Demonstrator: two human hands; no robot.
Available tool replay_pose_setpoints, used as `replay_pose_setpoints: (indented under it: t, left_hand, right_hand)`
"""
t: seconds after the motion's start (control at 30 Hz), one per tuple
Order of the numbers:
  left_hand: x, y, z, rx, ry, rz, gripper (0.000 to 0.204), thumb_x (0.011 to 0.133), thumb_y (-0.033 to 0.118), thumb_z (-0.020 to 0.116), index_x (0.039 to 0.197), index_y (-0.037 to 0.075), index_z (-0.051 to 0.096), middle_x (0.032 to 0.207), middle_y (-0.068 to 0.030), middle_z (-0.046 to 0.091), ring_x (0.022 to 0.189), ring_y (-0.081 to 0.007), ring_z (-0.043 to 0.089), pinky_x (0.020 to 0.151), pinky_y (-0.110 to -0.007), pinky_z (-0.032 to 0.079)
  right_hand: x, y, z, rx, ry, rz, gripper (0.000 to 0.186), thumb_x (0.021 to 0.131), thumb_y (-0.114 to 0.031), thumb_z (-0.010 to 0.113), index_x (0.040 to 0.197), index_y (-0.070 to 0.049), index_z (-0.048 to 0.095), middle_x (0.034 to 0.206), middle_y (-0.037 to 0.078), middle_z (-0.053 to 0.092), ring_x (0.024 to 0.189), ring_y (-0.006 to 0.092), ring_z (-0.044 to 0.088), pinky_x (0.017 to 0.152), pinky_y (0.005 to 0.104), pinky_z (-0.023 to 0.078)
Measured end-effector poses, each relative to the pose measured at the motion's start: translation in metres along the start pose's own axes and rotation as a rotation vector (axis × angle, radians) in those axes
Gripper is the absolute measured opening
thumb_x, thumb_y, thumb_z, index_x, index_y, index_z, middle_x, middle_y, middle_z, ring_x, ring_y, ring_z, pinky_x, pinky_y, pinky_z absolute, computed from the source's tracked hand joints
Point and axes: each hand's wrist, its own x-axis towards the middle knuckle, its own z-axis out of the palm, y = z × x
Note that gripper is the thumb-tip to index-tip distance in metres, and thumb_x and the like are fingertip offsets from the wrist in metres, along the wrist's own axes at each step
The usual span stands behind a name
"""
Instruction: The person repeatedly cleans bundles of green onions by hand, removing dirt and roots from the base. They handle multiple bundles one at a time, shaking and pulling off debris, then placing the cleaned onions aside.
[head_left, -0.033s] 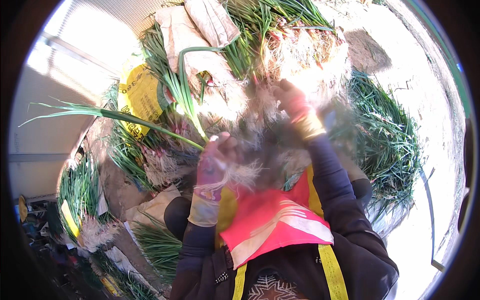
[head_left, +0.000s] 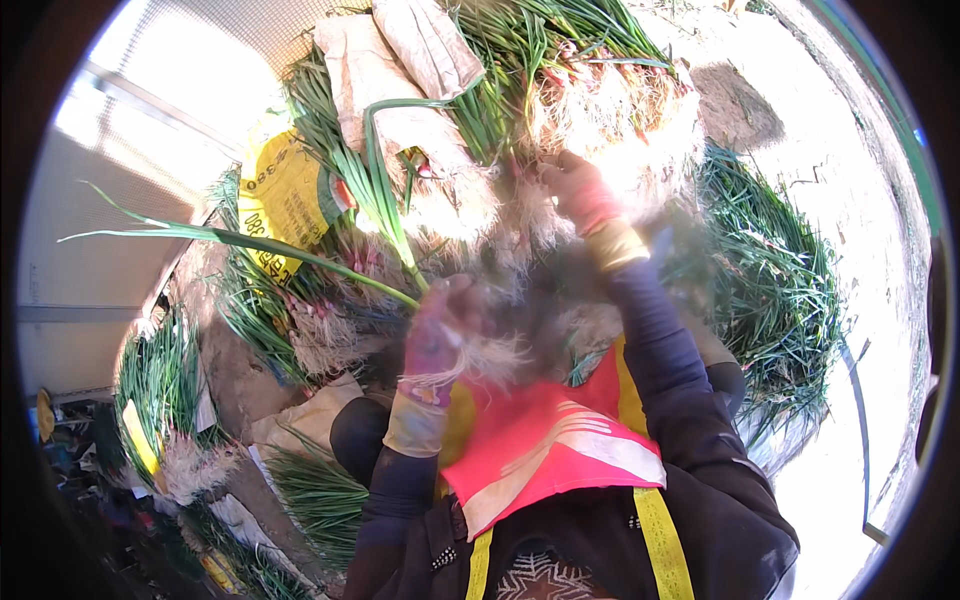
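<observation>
Above a pink apron [head_left: 560,440], the left hand [head_left: 450,310] grips a few long green onion stalks [head_left: 405,253].
The stalks fan up and leftward from its curled fingers, pale roots [head_left: 490,358] trailing below; the right hand [head_left: 580,195] is at the root end of a large onion bundle [head_left: 610,100], and whether it closes on anything cannot be told. Behind the stalks, a yellow sack [head_left: 285,195] carries dark printed characters and figures; small marks run down the yellow straps [head_left: 662,540].
</observation>
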Motion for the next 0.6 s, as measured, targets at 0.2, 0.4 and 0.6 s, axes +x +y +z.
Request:
replay_pose_setpoints:
  t: [0.2,0.4,0.6]
  left_hand:
    - [0.011,-0.023,-0.015,-0.106,-0.081,0.048,0.033,0.091,0.040,0.043,0.075,0.012,0.049,0.068,-0.0099,0.050,0.057,-0.0253,0.051,0.053,-0.039,0.044]
    - [0.008,-0.018,-0.023,-0.161,-0.003,-0.059,0.033,0.089,0.035,0.049,0.100,0.004,0.054,0.095,-0.0141,0.059,0.075,-0.0246,0.060,0.064,-0.035,0.052]
    - [-0.039,0.043,-0.009,0.061,-0.173,0.180,0.035,0.089,0.033,0.048,0.100,0.000,0.053,0.090,-0.0159,0.060,0.054,-0.0229,0.058,0.060,-0.036,0.051]
  right_hand:
    - [0.056,-0.028,0.011,-0.026,0.016,0.066,0.027,0.079,-0.023,0.058,0.093,0.000,0.060,0.080,0.015,0.064,0.072,0.0283,0.060,0.066,0.0352,0.047]
    - [-0.036,0.070,0.000,0.850,0.668,0.047,0.015,0.085,-0.017,0.053,0.087,-0.005,0.062,0.060,0.005,0.053,0.056,0.0151,0.056,0.047,0.0223,0.044]
    - [-0.056,0.126,-0.003,-0.744,-0.235,-0.357,0.016,0.082,-0.021,0.055,0.083,-0.006,0.060,0.074,0.004,0.060,0.065,0.0134,0.060,0.054,0.0270,0.048]
